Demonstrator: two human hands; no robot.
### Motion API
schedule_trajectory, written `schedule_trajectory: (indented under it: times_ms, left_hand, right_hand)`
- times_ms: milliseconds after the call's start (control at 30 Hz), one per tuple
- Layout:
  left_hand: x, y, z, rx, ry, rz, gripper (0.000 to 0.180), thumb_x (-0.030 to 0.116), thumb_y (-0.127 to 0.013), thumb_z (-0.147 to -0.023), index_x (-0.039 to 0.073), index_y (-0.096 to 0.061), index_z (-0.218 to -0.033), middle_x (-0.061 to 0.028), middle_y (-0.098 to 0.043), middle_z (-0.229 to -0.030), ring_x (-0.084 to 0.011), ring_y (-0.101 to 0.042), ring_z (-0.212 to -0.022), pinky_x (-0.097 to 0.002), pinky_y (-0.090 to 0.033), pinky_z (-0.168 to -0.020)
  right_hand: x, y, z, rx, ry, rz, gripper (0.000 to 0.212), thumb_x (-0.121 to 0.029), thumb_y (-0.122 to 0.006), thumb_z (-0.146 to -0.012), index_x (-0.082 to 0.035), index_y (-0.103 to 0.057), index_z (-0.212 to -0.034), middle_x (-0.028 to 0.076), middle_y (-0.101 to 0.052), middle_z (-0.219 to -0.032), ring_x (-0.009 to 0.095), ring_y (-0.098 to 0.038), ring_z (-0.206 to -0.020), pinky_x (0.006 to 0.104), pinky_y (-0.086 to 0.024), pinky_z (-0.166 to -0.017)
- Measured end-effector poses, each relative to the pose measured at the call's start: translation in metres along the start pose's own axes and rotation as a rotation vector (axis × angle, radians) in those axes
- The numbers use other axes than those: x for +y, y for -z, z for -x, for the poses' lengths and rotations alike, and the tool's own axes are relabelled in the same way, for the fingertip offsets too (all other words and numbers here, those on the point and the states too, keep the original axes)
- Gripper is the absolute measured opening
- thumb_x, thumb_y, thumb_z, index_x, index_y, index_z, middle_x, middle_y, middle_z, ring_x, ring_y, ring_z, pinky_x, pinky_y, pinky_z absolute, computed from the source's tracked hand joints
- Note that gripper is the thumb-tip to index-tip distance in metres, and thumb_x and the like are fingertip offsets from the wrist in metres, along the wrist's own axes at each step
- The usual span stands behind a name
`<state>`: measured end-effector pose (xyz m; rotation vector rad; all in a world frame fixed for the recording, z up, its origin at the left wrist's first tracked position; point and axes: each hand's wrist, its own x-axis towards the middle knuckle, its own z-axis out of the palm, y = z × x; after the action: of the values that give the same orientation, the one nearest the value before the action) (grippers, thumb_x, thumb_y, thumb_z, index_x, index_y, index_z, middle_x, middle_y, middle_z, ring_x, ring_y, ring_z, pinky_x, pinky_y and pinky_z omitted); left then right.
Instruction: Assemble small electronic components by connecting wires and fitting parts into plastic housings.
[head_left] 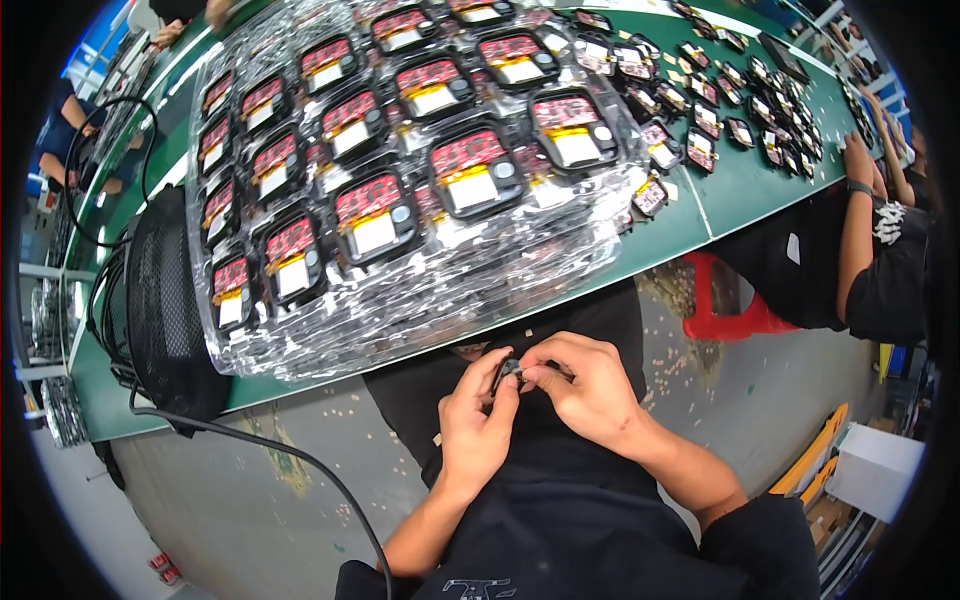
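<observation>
Over my lap, just off the table's front edge, my left hand [474, 418] grips a small black device casing [507, 368] between thumb and fingers. My right hand [590, 388] is closed in a pinch at the casing's right side. Its fingertips touch or nearly touch the casing, and what they hold, if anything, is too small to make out. Beyond the hands, a stack of clear plastic trays [420, 318] lies on the green table [680, 236]. The top tray holds rows of black device housings [476, 170] with red circuit boards and white blocks.
Many loose black housings [703, 150] are scattered on the table at the right. A black mesh bag [172, 300] stands left of the trays, with a black cable [300, 455] running down past my left arm. A red stool [735, 305] and a co-worker's arm [856, 225] are at the right.
</observation>
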<state>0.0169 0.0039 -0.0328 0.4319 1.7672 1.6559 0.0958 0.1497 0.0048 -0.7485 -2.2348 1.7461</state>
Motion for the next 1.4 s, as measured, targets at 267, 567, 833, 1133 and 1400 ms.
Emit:
schedule_trajectory:
  times_ms: [267, 567, 833, 1133, 1400]
  left_hand:
    - [0.003, 0.004, 0.0, -0.02, -0.02, -0.141, 0.032, 0.002, -0.065, -0.101, -0.001, -0.063, -0.133, -0.0107, -0.077, -0.107, -0.0117, -0.072, -0.097, -0.0267, -0.056, -0.083]
    - [0.008, -0.002, -0.002, -0.048, -0.002, -0.129, 0.028, -0.002, -0.061, -0.102, -0.005, -0.062, -0.13, -0.013, -0.076, -0.106, -0.0128, -0.072, -0.097, -0.027, -0.057, -0.086]
    - [0.009, -0.008, -0.003, -0.105, 0.055, -0.069, 0.027, -0.001, -0.059, -0.103, -0.006, -0.061, -0.13, -0.0115, -0.075, -0.102, -0.0136, -0.072, -0.09, -0.0273, -0.058, -0.081]
    - [0.006, -0.01, -0.002, -0.089, -0.028, -0.194, 0.024, -0.002, -0.065, -0.099, -0.003, -0.066, -0.123, -0.0113, -0.076, -0.097, -0.0137, -0.073, -0.087, -0.0283, -0.059, -0.079]
    - [0.009, -0.019, 0.0, -0.117, -0.096, -0.387, 0.026, 0.0, -0.068, -0.097, -0.002, -0.064, -0.123, -0.0145, -0.075, -0.097, -0.0192, -0.076, -0.082, -0.0306, -0.058, -0.073]
  right_hand:
    - [0.005, 0.009, -0.001, -0.1, -0.152, -0.023, 0.01, 0.001, -0.072, -0.091, 0.003, -0.071, -0.1, 0.014, -0.072, -0.094, 0.027, -0.076, -0.089, 0.0335, -0.058, -0.076]
    - [0.033, 0.0, 0.01, 0.032, 0.158, 0.014, 0.011, 0.006, -0.072, -0.088, 0.002, -0.068, -0.097, 0.012, -0.066, -0.094, 0.026, -0.075, -0.08, 0.034, -0.06, -0.07]
    - [0.047, 0.002, 0.016, 0.082, 0.319, 0.085, 0.012, 0.008, -0.072, -0.087, 0.003, -0.067, -0.096, 0.011, -0.064, -0.094, 0.026, -0.075, -0.081, 0.0317, -0.061, -0.07]
    - [0.036, 0.009, 0.018, -0.017, -0.054, -0.195, 0.017, 0.003, -0.068, -0.093, 0.001, -0.06, -0.108, 0.011, -0.064, -0.099, 0.017, -0.065, -0.077, 0.0336, -0.054, -0.069]
    - [0.041, 0.015, 0.024, 0.028, -0.086, -0.196, 0.022, 0.001, -0.074, -0.089, -0.002, -0.067, -0.109, 0.003, -0.065, -0.091, 0.008, -0.043, -0.057, 0.027, -0.038, -0.055]
